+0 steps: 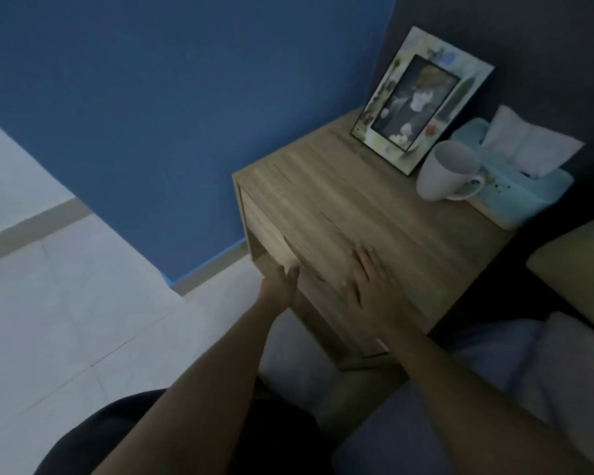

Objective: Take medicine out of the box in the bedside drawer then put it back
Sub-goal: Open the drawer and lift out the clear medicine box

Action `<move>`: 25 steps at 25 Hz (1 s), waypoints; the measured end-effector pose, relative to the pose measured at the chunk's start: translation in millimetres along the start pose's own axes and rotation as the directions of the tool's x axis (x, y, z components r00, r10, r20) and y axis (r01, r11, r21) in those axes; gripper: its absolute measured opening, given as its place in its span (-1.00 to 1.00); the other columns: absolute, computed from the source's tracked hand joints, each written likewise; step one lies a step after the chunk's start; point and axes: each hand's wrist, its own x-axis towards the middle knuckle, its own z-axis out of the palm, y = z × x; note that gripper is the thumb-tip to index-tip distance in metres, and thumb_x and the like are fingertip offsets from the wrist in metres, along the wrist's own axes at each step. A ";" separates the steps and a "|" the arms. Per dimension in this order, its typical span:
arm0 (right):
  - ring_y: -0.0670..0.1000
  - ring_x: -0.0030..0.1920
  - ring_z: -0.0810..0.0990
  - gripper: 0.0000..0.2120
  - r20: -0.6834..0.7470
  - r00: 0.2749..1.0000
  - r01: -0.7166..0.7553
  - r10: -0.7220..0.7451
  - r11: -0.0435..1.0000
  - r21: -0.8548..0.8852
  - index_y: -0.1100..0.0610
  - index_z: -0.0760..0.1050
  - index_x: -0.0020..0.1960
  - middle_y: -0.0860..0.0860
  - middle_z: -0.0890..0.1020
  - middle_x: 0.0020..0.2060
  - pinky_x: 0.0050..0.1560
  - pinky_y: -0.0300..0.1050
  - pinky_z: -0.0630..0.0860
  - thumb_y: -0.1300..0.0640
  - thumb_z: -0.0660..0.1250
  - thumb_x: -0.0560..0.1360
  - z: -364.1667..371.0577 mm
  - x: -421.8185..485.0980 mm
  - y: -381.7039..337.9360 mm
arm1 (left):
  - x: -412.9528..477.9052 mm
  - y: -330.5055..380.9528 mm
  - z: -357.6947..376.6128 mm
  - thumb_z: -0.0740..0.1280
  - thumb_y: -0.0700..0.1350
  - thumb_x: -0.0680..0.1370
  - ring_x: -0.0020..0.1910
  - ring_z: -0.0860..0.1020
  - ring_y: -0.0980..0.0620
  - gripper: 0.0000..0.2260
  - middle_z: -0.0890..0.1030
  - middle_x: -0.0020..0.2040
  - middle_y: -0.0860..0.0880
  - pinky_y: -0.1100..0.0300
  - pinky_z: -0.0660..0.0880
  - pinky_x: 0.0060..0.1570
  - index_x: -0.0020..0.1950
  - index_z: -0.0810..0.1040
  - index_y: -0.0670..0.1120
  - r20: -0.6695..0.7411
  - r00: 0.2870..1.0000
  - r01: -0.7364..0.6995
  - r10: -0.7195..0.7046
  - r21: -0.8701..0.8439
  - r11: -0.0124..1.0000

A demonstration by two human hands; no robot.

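Observation:
A wooden bedside cabinet stands against the blue wall. Its drawer front faces left and looks closed. My left hand is at the lower edge of the drawer front, fingers curled under it. My right hand lies flat on the cabinet top near its front edge, fingers spread. No box or medicine is visible; the inside of the drawer is hidden.
On the cabinet's far end stand a picture frame, a white mug and a light blue tissue box. A bed with a pillow lies to the right. Pale tiled floor spreads to the left.

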 end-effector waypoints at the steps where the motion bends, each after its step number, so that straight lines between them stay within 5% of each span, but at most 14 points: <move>1: 0.04 0.53 0.02 -0.40 -0.004 1.000 -0.011 0.011 1.000 0.009 0.10 0.06 0.50 0.06 0.15 0.52 0.50 0.10 0.11 -0.17 -0.16 0.54 4.7 5.5 1.3 | 12.8 3.4 2.4 0.02 0.13 0.62 0.43 0.31 -0.21 -0.44 0.30 0.47 -0.26 0.00 0.24 0.38 0.47 0.20 -0.25 -0.018 1.000 0.013 -0.014 -0.031 0.999; 10: -0.01 0.52 0.00 -0.41 -0.023 0.997 -0.076 0.076 0.997 -0.025 0.07 0.03 0.50 0.03 0.13 0.52 0.50 0.06 0.07 -0.15 -0.13 0.53 34.7 17.5 26.8 | 87.9 -5.4 39.2 0.25 -0.01 0.52 -0.09 0.59 -0.07 -0.67 0.64 0.04 -0.20 0.15 0.49 -0.14 0.09 0.57 -0.25 -0.114 0.993 0.025 -0.032 -0.057 0.998; 17: -0.08 0.50 -0.12 -0.42 0.035 0.993 -0.109 0.110 0.994 -0.029 0.03 -0.07 0.51 0.01 0.03 0.54 0.48 0.00 -0.04 -0.16 -0.15 0.54 34.3 25.6 43.4 | 89.7 -33.9 29.5 0.31 0.07 0.50 -0.18 0.63 0.03 -0.77 0.65 -0.14 -0.09 0.24 0.55 -0.25 -0.18 0.54 -0.09 -0.077 0.997 0.003 -0.014 -0.144 0.990; 25: 0.03 0.53 -0.01 -0.46 0.024 0.992 -0.121 0.121 0.993 -0.003 0.09 0.01 0.50 0.05 0.06 0.54 0.49 0.09 0.03 -0.08 -0.05 0.58 27.1 32.2 50.8 | 58.8 -77.0 -20.9 0.28 0.13 0.47 -0.21 0.67 -0.05 -0.73 0.65 -0.29 -0.03 -0.02 0.63 -0.01 -0.29 0.55 -0.04 -0.135 0.989 0.045 -0.054 -0.070 0.997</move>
